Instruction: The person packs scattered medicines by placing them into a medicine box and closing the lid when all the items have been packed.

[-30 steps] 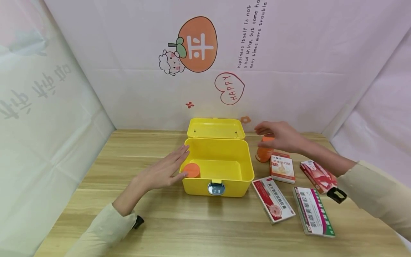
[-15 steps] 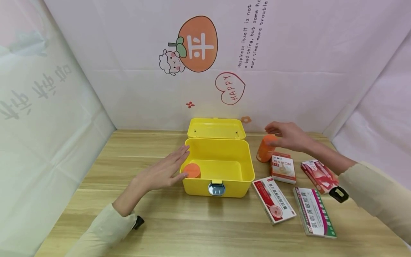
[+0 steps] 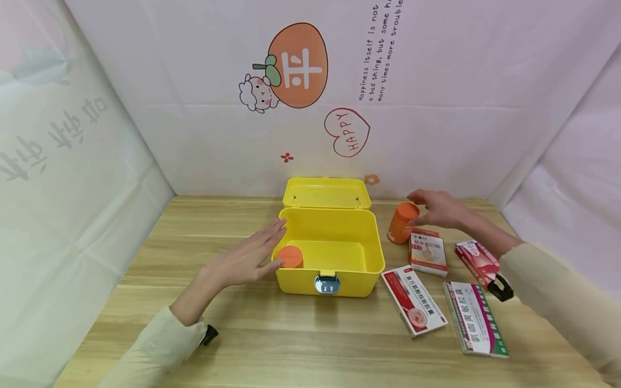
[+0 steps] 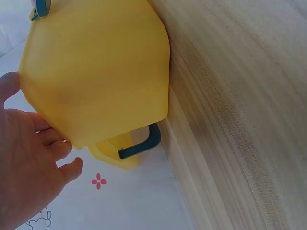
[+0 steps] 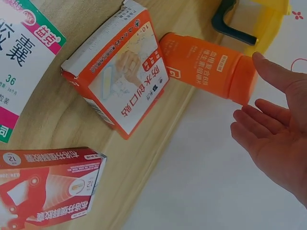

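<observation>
A yellow lidded box stands at mid-table with its lid tipped back toward the wall. My left hand lies along its left rim, fingers extended, thumb near the front corner. Just inside that corner shows the round orange top of a container; its lower part is hidden by the box wall. To the right of the box stands an orange bottle with an orange cap. My right hand is beside that cap with fingers loosely spread, and the right wrist view shows the thumb close to it.
Several medicine boxes lie right of the yellow box: an orange-and-white plaster box, a red-and-white one, a green-and-magenta one and a pink-red one beside my right sleeve. A dark handle juts from the yellow box's side.
My right hand has moved off the top of the orange bottle toward the right, uncovering its cap. The bottle stays where it was. My left hand has not moved.
</observation>
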Demonstrator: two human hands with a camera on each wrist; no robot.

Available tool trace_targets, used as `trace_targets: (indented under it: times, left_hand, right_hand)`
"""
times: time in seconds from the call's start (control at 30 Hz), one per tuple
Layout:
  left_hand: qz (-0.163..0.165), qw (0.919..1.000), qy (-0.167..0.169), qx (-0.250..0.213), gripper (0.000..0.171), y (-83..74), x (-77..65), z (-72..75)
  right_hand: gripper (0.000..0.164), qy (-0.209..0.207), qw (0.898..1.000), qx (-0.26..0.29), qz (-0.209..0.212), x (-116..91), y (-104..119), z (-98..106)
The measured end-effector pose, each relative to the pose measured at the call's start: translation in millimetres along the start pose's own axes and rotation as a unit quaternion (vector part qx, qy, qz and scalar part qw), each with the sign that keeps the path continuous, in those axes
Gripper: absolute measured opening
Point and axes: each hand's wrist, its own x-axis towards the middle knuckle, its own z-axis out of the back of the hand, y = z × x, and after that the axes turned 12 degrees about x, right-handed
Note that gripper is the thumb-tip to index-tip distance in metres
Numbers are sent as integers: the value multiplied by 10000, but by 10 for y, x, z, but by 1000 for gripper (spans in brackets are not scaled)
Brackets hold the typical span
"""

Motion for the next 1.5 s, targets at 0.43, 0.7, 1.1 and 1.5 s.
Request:
trace_targets:
  times: [0.43, 0.7, 1.1, 1.5]
  left_hand:
    - [20, 10000, 69, -51, 77, 4, -5, 7]
    - [-13, 10000, 25, -25, 76, -1, -6, 7]
    - [20, 10000, 14, -63, 77, 5, 0, 6]
    - [-15, 10000, -3, -46, 76, -2, -12, 11]
  right_hand:
    - [67, 38, 9999, 161, 7, 98, -100, -146]
    - [65, -97, 9999, 99, -99, 164, -148, -226]
    - [56, -231, 9997, 55, 57, 152, -151, -186]
    - [53, -341, 9993, 115, 48, 23, -36, -89]
